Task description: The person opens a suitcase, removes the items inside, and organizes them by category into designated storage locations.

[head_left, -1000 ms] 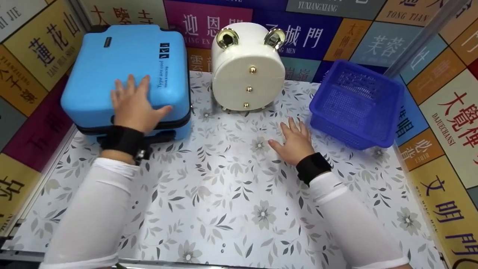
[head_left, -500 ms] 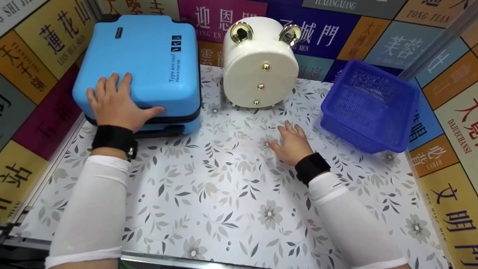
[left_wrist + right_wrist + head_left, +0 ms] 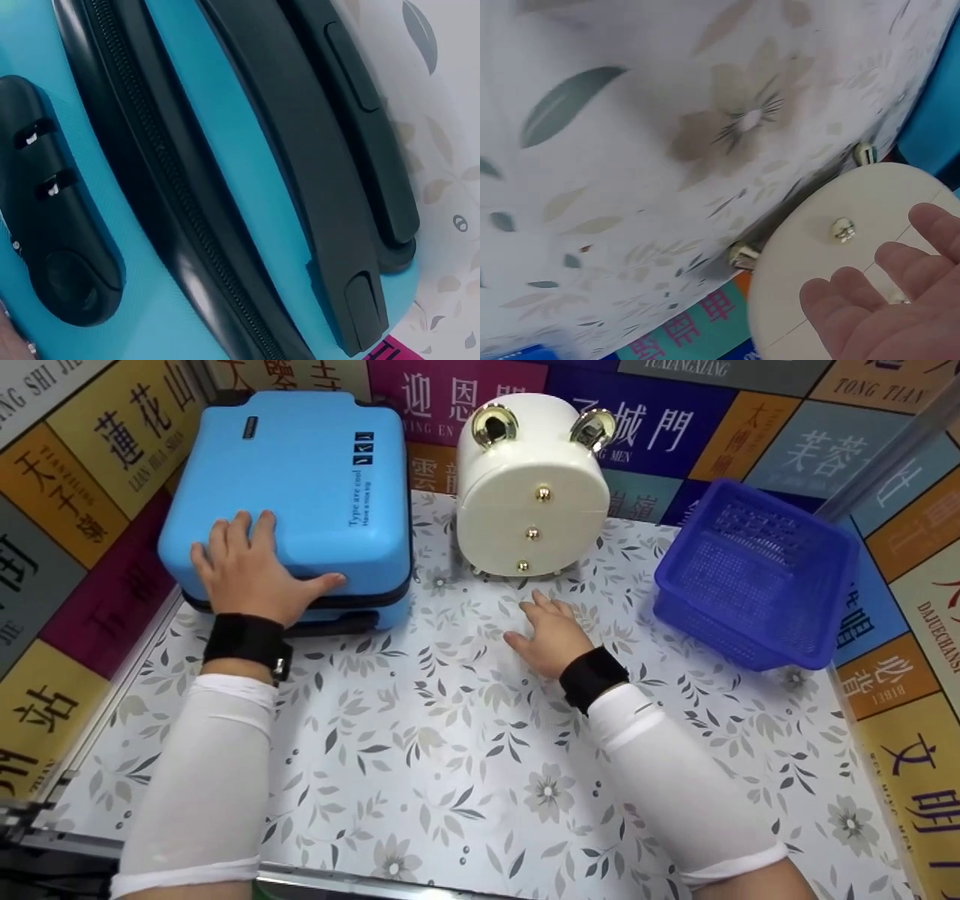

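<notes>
My left hand (image 3: 249, 574) rests on the front top edge of a blue suitcase (image 3: 300, 487) lying flat at the back left, fingers spread and thumb pointing right. In the left wrist view, the suitcase's black zipper (image 3: 176, 184), combination lock (image 3: 56, 202) and carry handle (image 3: 300, 150) show close up. My right hand (image 3: 551, 636) is over the patterned tabletop with fingers relaxed, holding nothing. Just beyond it stands a cream-white round box (image 3: 491, 514) with gold knobs, gold ear-like rings and small gold feet. The right wrist view shows the fingers (image 3: 844, 300) overlapping its front.
A blue plastic basket (image 3: 750, 577) stands at the right, against the side wall. Panels with large printed characters (image 3: 896, 682) enclose the table (image 3: 465, 750) at the back and sides. A metal edge (image 3: 360, 883) runs along the table's front.
My left hand has shifted left along the suitcase's front edge and stays on it. My right hand has moved left, nearer the round box's front. The head view has shifted slightly.
</notes>
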The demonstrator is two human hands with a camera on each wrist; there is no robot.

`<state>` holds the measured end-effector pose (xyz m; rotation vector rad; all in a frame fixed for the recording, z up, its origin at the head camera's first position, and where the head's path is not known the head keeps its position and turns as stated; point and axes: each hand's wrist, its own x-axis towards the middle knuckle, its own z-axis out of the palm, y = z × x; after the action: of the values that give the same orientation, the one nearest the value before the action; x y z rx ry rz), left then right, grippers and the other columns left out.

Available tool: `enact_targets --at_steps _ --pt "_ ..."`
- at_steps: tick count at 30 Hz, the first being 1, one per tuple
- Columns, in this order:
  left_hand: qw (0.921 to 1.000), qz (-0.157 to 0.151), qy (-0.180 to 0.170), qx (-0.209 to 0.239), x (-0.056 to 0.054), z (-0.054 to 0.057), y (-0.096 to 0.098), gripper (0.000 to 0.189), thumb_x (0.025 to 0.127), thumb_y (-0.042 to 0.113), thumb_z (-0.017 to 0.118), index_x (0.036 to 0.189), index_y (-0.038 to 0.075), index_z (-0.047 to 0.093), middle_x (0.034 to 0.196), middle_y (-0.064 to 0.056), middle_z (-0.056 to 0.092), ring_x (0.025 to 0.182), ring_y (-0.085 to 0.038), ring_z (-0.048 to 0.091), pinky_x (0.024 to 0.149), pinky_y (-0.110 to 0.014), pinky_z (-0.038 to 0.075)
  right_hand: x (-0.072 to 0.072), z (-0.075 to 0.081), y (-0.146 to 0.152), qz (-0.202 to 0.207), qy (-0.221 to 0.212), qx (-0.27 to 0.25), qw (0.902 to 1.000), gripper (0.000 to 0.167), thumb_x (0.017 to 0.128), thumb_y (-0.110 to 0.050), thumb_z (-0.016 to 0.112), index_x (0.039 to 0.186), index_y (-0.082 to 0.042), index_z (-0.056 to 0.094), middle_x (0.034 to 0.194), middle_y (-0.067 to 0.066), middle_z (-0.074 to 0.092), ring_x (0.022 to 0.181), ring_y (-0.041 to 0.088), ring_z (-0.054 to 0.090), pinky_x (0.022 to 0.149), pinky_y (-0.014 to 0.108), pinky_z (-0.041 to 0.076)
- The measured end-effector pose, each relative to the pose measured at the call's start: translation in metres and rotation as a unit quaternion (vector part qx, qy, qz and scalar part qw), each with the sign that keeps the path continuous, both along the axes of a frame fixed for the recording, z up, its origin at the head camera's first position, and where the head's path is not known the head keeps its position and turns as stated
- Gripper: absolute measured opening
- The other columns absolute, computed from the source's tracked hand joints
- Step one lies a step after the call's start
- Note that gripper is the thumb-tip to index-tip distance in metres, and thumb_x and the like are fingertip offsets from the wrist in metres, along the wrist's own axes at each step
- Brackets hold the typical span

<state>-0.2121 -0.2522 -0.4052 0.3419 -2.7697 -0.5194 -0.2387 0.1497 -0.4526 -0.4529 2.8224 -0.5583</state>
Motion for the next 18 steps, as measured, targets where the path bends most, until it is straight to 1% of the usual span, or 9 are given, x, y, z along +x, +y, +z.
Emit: enact_targets --at_steps 5,9,12,15,18 --pt "0.9999 0.009 0.012 -0.005 0.002 -0.002 0.005 0.127 0.067 0.087 0.074 0.164 0.016 0.034 0.167 -0.02 0.03 0.156 -0.042 0.018 0.122 -0.068 0.002 -0.002 0.001 -0.005 0.004 0.006 0.002 1.0 0.072 0.104 -0.045 0.06 0.159 -0.003 0.042 0.171 0.019 0.023 0.154 0.048 0.021 0.125 0.055 0.02" --pt "0.9994 0.021 0.022 -0.016 0.007 -0.005 0.011 0.127 0.067 0.09 0.072 0.163 0.015 0.035 0.165 -0.021 0.032 0.154 -0.042 0.021 0.121 -0.068 0.005 -0.006 -0.001 -0.004 0.003 0.01 0.007 0.9999 0.07 0.105 -0.044 0.059 0.158 -0.001 0.043 0.17 0.02 0.025 0.153 0.047 0.023 0.125 0.053 0.021" --pt "0.9989 0.027 0.03 -0.022 0.012 -0.006 0.017 0.125 0.069 0.09 0.07 0.162 0.014 0.036 0.164 -0.021 0.034 0.153 -0.043 0.023 0.12 -0.069 0.006 -0.011 -0.002 -0.006 0.0 0.005 0.007 1.0 0.07 0.105 -0.045 0.059 0.158 -0.002 0.043 0.17 0.02 0.026 0.154 0.046 0.023 0.126 0.053 0.02" --pt "0.9985 0.026 0.039 -0.028 0.016 -0.006 0.024 0.121 0.072 0.088 0.069 0.161 0.013 0.038 0.162 -0.022 0.036 0.151 -0.044 0.026 0.119 -0.068 0.009 -0.02 -0.003 -0.017 0.001 0.0 -0.013 0.9999 0.066 0.106 -0.041 0.058 0.157 -0.003 0.044 0.169 0.019 0.03 0.155 0.043 0.025 0.126 0.051 0.019" --pt "0.9981 0.022 0.047 -0.034 0.022 -0.008 0.031 0.117 0.075 0.085 0.071 0.16 0.012 0.039 0.16 -0.023 0.038 0.147 -0.045 0.03 0.118 -0.068 0.013 -0.031 -0.004 -0.036 0.012 -0.008 -0.046 0.9989 0.06 0.108 -0.034 0.058 0.157 -0.003 0.045 0.165 0.018 0.038 0.153 0.037 0.033 0.126 0.046 0.023"
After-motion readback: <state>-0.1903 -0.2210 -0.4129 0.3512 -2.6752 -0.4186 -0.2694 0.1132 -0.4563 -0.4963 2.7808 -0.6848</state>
